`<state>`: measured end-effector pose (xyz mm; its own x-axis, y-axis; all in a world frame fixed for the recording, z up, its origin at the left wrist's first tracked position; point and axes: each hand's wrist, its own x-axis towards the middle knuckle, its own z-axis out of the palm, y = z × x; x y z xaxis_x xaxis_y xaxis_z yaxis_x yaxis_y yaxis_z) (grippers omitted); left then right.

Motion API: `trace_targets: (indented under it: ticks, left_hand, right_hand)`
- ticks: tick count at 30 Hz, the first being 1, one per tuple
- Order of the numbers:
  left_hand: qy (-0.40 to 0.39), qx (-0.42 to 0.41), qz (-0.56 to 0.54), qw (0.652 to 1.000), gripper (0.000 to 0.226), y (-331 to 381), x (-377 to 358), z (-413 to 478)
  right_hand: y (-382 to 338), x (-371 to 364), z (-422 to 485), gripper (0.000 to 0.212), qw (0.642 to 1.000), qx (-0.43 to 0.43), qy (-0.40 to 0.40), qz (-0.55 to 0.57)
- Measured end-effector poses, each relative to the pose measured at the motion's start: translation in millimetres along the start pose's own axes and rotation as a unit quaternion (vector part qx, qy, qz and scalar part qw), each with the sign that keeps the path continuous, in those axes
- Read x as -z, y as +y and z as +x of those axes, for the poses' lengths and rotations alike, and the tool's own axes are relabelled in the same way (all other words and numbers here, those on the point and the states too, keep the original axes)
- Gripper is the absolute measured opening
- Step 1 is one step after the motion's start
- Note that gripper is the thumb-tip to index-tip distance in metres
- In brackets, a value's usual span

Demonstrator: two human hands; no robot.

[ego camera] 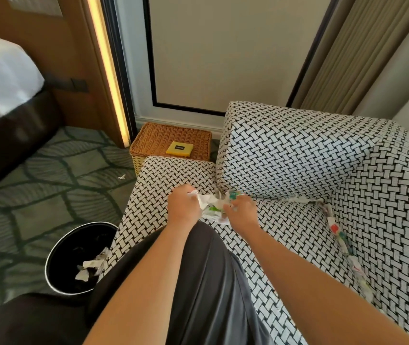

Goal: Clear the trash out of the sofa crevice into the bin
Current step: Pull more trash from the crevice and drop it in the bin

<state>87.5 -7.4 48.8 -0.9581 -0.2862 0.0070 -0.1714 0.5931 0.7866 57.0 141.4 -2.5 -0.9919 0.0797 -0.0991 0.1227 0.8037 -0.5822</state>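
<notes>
At the lower left of the frame the black bin (74, 260) stands on the patterned carpet just beside the sofa (298, 155), with crumpled white scraps (89, 267) inside. A small scrap (122, 177) lies on the carpet further up. Behind the sofa arm sits a wicker basket (171, 138) with a yellow card (179, 148) on its lid. At centre the left hand (183, 207) is closed on crumpled white paper (204, 199); the right hand (242, 211) has its fingers curled into the pile of wrappers (217, 212) at the crevice corner. More trash (340, 235) lines the right-hand crevice, running toward the lower right
</notes>
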Motion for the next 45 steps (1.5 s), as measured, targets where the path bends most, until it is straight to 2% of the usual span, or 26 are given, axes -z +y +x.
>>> trace_targets:
  ticks: [7,11,17,20,25,28,30,36,41,45]
  left_hand:
    - [0.005,-0.006,-0.014,1.0,0.027,-9,-10,4]
    - [0.004,0.006,-0.007,1.0,0.019,-20,-12,13]
    - [0.021,0.028,-0.023,0.999,0.026,-31,-13,18]
    - [0.019,0.033,-0.033,0.999,0.026,-28,-13,17]
    - [0.007,0.042,-0.046,0.998,0.023,-27,-3,10]
    - [-0.002,0.033,-0.054,0.998,0.024,-31,6,5]
    - [0.002,0.031,-0.061,0.998,0.022,-36,12,2]
    - [0.051,0.079,-0.129,0.987,0.023,-59,32,1]
    - [0.102,0.114,-0.089,0.984,0.023,-88,68,8]
    - [0.147,0.157,-0.117,0.97,0.023,-122,101,17]
  right_hand:
    - [5,-25,17,0.029,0.987,0.018,-0.069,-0.146]
    - [3,-31,26,0.027,0.99,0.013,-0.092,-0.103]
    - [8,-25,32,0.022,0.992,-0.011,-0.125,-0.034]
    - [0,-22,24,0.01,0.992,-0.027,-0.124,0.025]
    - [-19,-17,13,0.025,0.993,-0.026,-0.103,0.053]
    - [-31,-11,10,0.056,0.991,-0.014,-0.105,0.084]
    - [-41,-6,9,0.056,0.99,-0.016,-0.105,0.097]
    - [-88,-4,4,0.045,0.985,0.009,-0.106,0.133]
    - [-141,-30,-8,0.042,0.976,0.076,-0.145,0.145]
    - [-179,-64,-19,0.04,0.965,0.103,-0.186,0.153]
